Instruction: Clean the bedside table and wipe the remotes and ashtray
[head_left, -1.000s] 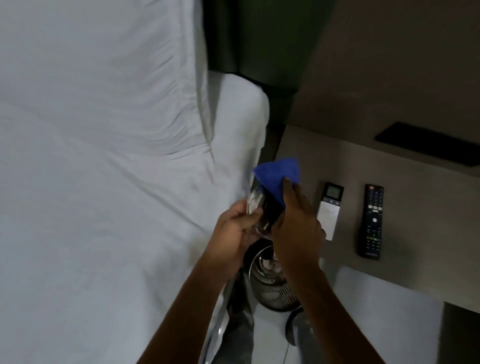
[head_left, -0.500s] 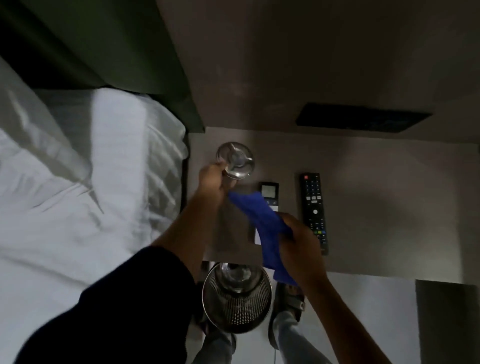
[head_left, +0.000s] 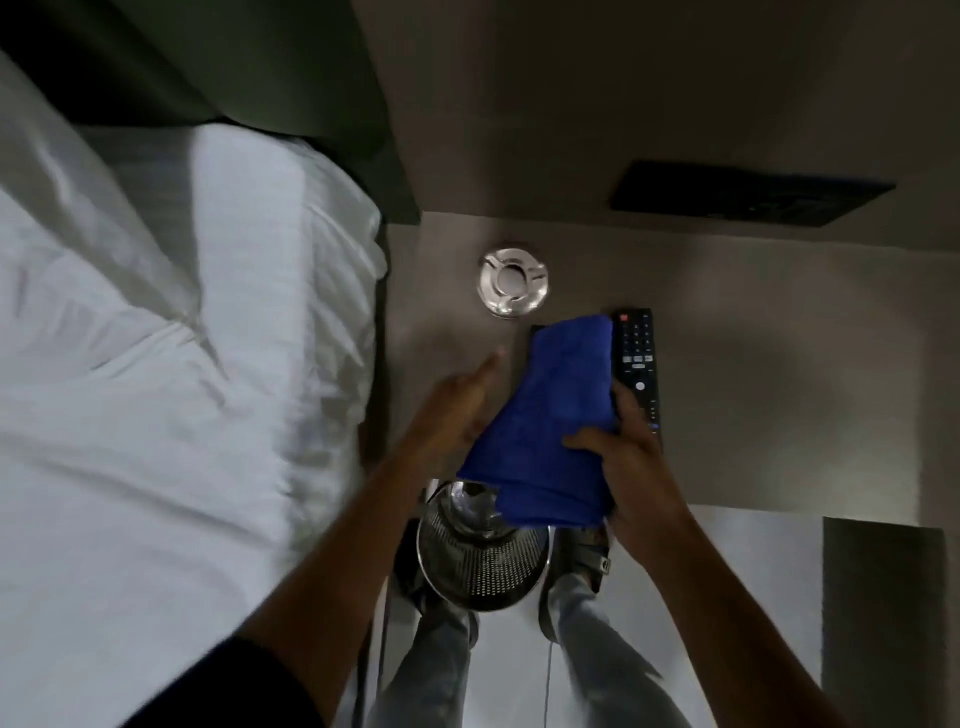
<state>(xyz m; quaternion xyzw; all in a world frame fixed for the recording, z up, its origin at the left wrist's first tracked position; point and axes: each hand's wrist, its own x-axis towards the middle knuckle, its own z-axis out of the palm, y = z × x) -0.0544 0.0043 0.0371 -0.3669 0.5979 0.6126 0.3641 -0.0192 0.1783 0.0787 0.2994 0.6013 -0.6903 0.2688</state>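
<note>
The shiny glass ashtray (head_left: 512, 282) stands alone on the grey bedside table (head_left: 753, 364), near its back left. My right hand (head_left: 631, 467) grips a folded blue cloth (head_left: 556, 421) that hangs over the table's front. The cloth hides the white remote; only a dark corner of it (head_left: 537, 328) shows. A black TV remote (head_left: 638, 364) lies just right of the cloth, partly under my right fingers. My left hand (head_left: 457, 410) hovers open above the table, left of the cloth and below the ashtray, holding nothing.
A white-sheeted bed (head_left: 182, 364) fills the left side, close against the table. A perforated metal bin (head_left: 483, 561) stands on the floor between my feet and the table front. A dark panel (head_left: 748, 200) is set in the wall behind.
My left hand has let go of the ashtray, which now rests on the table, and drawn back toward me. The right hand has lifted the cloth forward over the white remote.
</note>
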